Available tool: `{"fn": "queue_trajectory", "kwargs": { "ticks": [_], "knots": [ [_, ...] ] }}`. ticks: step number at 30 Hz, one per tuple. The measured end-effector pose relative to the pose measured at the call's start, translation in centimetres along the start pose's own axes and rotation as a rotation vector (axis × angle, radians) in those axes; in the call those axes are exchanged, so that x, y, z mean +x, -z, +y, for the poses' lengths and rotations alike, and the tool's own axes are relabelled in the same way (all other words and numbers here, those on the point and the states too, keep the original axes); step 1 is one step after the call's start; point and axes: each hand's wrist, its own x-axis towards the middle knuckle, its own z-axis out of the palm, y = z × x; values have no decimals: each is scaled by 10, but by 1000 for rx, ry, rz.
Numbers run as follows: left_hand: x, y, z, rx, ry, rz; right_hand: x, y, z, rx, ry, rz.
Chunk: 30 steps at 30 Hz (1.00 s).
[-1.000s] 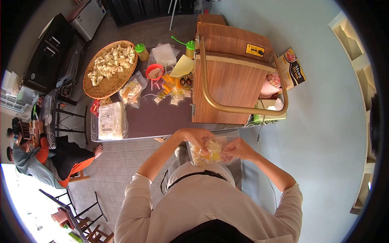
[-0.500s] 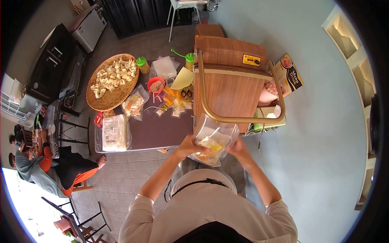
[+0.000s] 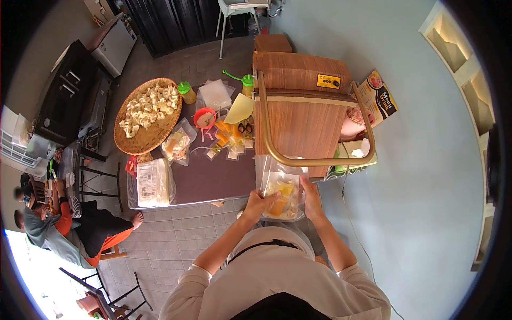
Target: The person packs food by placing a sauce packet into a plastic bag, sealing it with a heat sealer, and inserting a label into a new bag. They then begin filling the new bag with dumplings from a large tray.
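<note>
A clear plastic bag (image 3: 281, 198) hangs upright between my hands in front of the wooden machine (image 3: 304, 128). Pale pieces and an orange-yellow packet show through its lower part; its upper end lies against the machine's front edge. My left hand (image 3: 260, 205) grips the bag's left side, thumb pointing inward. My right hand (image 3: 311, 200) holds the right side, with its fingers along the edge. On the table (image 3: 213, 176), left of the machine, small orange packets (image 3: 226, 134), black scissors (image 3: 245, 127) and another filled bag (image 3: 178, 141) lie near a red bowl (image 3: 205, 118).
A round woven tray (image 3: 140, 140) of pale folded pieces stands at the table's left, above a stack of wrapped packs (image 3: 153, 183). A gold bar (image 3: 272, 144) arches over the machine. Two people (image 3: 58, 229) sit far left. A menu board (image 3: 377, 96) leans at right.
The bag has gone from tilted to upright and its top now lies flat at the machine's edge. Both my hands have shifted with it, and the right is closer against its side.
</note>
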Motion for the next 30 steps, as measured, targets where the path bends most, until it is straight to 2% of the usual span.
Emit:
{"fn": "queue_trajectory", "kwargs": {
  "ticks": [3,6,9,10,12,16,18,20,21,23,24,26,27,28,29,30],
  "knots": [
    [0,-5,5,54,-81,-23,-5,-12,-10,96,114,18],
    [5,2,9,53,-102,-71,9,-8,0,50,255,31],
    [16,19,7,170,-65,-136,16,1,-1,20,286,-7],
    [17,19,5,164,-65,-132,17,3,-3,15,282,-11],
    [21,19,7,79,-122,-177,21,6,-7,367,140,-103],
    [29,7,7,39,-147,-113,44,34,2,405,131,-232],
    [34,1,11,131,-159,-42,44,31,-10,170,453,211],
    [44,-4,4,77,-200,-16,46,43,-33,-338,945,665],
    [50,-7,1,25,-230,-1,44,48,-48,-335,953,651],
    [58,-11,0,4,-260,25,31,55,-82,-810,1400,847],
    [61,-14,0,-10,-279,41,29,57,-97,-807,1406,836],
    [65,-25,5,-65,-359,60,27,57,-133,-969,1748,748],
    [68,-28,9,-113,-432,74,23,56,-153,-957,1757,744],
    [72,-27,13,-112,-441,81,19,55,-174,-1112,1688,505],
    [76,-25,16,-29,-359,87,13,51,-190,-1257,1590,259],
    [76,-23,16,52,-270,91,9,39,-206,-1173,1567,312]
  ]
}}
